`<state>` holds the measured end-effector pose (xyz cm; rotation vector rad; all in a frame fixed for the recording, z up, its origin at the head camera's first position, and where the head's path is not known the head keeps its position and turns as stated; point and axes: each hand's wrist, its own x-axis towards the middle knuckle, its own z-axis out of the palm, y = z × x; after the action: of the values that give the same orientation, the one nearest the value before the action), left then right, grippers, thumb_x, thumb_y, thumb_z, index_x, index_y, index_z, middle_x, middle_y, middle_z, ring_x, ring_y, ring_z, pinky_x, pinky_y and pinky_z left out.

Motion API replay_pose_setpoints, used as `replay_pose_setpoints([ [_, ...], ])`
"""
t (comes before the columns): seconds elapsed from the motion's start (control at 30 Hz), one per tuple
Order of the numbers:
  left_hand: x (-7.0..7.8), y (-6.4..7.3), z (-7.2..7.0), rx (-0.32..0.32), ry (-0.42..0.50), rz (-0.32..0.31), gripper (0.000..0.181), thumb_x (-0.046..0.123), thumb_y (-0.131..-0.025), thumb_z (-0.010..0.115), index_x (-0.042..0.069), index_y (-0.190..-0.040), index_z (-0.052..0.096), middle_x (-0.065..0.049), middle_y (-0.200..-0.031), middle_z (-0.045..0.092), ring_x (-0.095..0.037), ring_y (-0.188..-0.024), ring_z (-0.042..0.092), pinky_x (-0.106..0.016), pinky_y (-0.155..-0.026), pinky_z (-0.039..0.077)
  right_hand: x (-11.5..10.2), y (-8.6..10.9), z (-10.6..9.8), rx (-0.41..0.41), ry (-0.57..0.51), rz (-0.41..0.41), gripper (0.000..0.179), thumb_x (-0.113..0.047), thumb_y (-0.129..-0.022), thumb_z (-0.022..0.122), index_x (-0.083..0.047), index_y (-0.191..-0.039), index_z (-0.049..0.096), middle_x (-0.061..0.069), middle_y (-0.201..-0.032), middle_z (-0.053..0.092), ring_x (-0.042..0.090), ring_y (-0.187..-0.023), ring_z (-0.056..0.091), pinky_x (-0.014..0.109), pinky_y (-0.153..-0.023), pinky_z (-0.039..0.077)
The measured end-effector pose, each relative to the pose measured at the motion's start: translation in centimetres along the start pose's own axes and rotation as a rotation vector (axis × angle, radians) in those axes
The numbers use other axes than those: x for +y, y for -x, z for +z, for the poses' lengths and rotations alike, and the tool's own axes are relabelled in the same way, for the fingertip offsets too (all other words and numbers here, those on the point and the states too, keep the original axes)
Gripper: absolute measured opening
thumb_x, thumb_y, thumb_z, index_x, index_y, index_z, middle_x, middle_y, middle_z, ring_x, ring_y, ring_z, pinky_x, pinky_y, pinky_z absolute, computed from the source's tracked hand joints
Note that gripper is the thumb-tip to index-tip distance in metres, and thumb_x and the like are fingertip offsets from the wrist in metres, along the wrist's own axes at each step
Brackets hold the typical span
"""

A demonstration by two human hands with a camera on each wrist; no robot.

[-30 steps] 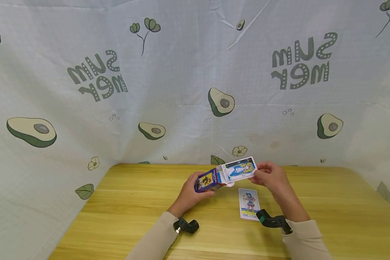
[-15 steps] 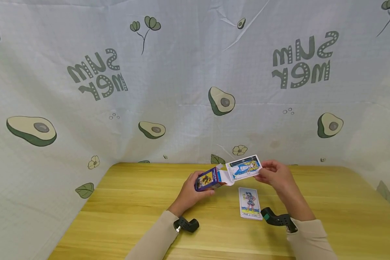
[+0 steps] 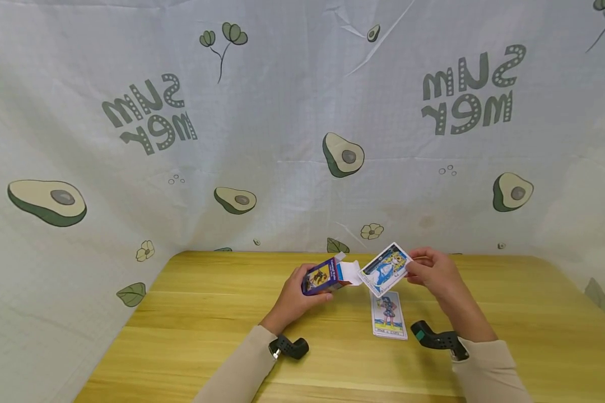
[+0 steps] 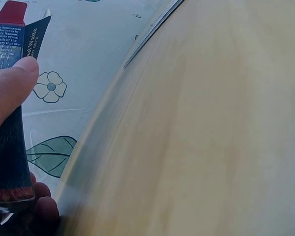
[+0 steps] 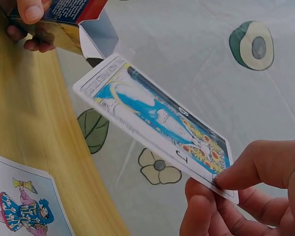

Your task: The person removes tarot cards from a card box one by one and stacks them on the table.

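Note:
My left hand (image 3: 296, 296) grips a purple card box (image 3: 320, 279) whose end flap (image 3: 350, 272) stands open toward the right. In the left wrist view the thumb presses on the box's printed side (image 4: 8, 49). My right hand (image 3: 436, 271) pinches a tarot card (image 3: 385, 270) by one corner, between thumb and fingers; its blue and yellow picture faces up. This card hangs tilted in the air, apart from the box. Below it a tarot card with a blue-haired figure (image 3: 389, 319) lies face up on the table, its top edge partly covered from the head camera.
The wooden table (image 3: 181, 336) ends at a white curtain (image 3: 282, 112) printed with avocados and letters. A black camera mount (image 3: 292, 348) sits on the left wrist, another black mount (image 3: 436, 338) on the right.
My right hand has drawn the tarot card away from the box toward the right and then turned it, its lower end now over the card on the table. The left hand stays put.

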<state>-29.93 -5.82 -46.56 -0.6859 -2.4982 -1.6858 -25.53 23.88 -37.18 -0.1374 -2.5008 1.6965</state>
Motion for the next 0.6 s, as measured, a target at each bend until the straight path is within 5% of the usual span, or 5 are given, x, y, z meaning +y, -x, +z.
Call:
replay_pose_setpoints([
  [0.37,-0.1,0.0,-0.1,-0.002,0.002,-0.005,0.066,0.037,-0.078,0.081,0.026,-0.134,0.047,0.003,-0.119,0.052,-0.014,-0.103,0.050,-0.030,-0.087,0.046,0.5,-0.3,-0.3,0.004,0.071,0.008,0.038,-0.015,-0.094,0.057,0.006,-0.124,0.049,0.025,-0.111,0.061,0.030,-0.089,0.061,0.023,-0.070,0.052],
  [0.6,-0.2,-0.1,0.0,-0.006,0.005,-0.006,0.066,0.037,-0.079,0.080,0.026,-0.134,0.047,0.003,-0.120,0.051,-0.014,-0.104,0.051,-0.030,-0.089,0.046,5.0,-3.3,-0.7,0.024,0.050,0.007,0.033,-0.024,-0.091,0.064,-0.007,-0.118,0.057,0.010,-0.102,0.064,0.024,-0.083,0.060,0.026,-0.068,0.052],
])
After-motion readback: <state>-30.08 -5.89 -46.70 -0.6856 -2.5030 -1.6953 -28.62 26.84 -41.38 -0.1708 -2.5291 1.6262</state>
